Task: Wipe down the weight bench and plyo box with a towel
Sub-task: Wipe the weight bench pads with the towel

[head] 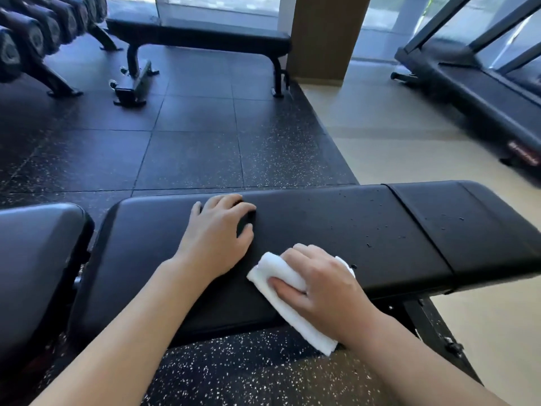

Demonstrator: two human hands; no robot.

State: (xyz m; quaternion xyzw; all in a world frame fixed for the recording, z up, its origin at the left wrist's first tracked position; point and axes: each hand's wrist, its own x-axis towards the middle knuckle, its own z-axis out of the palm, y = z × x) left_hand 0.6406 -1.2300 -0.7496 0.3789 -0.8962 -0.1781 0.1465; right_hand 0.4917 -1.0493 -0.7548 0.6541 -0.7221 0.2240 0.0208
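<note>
A black padded weight bench runs across the lower half of the view, with small droplets on its right part. My right hand presses a folded white towel onto the bench's near edge, thumb curled over the cloth. The towel's lower end hangs over the pad's front side. My left hand rests on the pad to the left of the towel, fingers bent with their tips on the surface. No plyo box is in view.
The bench's separate seat pad lies at the left. A second flat bench stands at the back, a dumbbell rack at the far left, a treadmill at the right. Speckled rubber floor lies between.
</note>
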